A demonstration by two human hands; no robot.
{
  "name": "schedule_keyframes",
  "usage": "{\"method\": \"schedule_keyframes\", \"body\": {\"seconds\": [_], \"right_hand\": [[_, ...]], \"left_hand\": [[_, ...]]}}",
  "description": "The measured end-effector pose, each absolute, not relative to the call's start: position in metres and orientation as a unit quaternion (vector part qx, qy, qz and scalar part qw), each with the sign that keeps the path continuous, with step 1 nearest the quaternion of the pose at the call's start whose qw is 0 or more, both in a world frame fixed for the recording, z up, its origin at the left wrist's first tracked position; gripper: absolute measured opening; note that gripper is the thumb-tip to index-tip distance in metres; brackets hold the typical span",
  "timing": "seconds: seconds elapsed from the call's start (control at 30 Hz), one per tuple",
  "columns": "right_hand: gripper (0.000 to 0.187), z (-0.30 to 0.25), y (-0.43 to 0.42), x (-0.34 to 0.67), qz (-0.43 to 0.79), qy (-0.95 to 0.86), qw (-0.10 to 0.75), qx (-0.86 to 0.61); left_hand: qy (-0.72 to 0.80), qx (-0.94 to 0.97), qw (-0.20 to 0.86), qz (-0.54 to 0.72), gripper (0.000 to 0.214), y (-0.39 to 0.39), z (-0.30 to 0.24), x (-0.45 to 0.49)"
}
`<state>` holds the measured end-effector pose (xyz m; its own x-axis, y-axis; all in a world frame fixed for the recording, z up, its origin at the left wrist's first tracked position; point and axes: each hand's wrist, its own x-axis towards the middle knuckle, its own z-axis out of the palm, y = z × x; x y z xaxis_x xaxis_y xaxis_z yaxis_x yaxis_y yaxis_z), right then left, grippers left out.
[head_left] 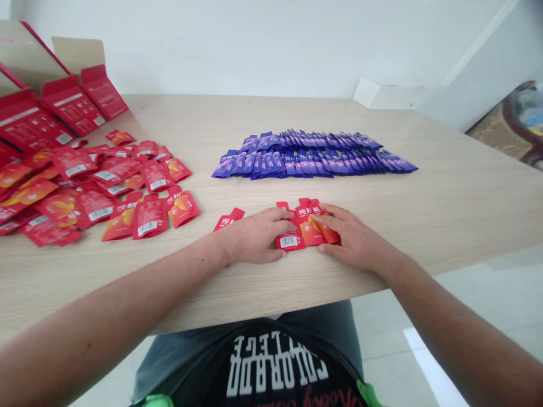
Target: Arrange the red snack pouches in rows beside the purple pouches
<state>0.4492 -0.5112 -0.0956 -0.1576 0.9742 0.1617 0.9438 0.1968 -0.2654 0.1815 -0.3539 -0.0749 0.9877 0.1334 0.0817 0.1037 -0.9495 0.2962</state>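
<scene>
My left hand [259, 236] rests on the table with its fingers over the left edge of a red pouch [290, 242] lying barcode side up. Close beside that pouch, overlapping red-and-orange pouches [311, 232] lie with their fruit pictures facing up. My right hand [358, 237] grips these from the right, fingers across the top and thumb at the lower edge. Another red pouch [229, 219] is partly hidden behind my left hand and wrist.
A loose heap of red pouches [114, 175] covers the left side of the table [458, 192]. Behind it stands an open red carton [72, 107]. Purple pouches [314, 163] lie in two overlapping rows farther back. A white box [388, 96] sits against the wall.
</scene>
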Motion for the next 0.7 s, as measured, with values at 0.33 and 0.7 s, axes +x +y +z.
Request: {"method": "schedule_keyframes", "body": {"seconds": [0.33, 0.7], "right_hand": [[0.064, -0.109, -0.506, 0.444, -0.040, -0.764, 0.139, -0.628], [0.053, -0.104, -0.506, 0.440, -0.063, -0.768, 0.123, -0.626]], "left_hand": [[0.046, 0.980, 0.181, 0.067, 0.058, -0.346, -0.081, 0.193], [0.036, 0.982, 0.176, 0.063, 0.055, -0.341, -0.080, 0.195]]}}
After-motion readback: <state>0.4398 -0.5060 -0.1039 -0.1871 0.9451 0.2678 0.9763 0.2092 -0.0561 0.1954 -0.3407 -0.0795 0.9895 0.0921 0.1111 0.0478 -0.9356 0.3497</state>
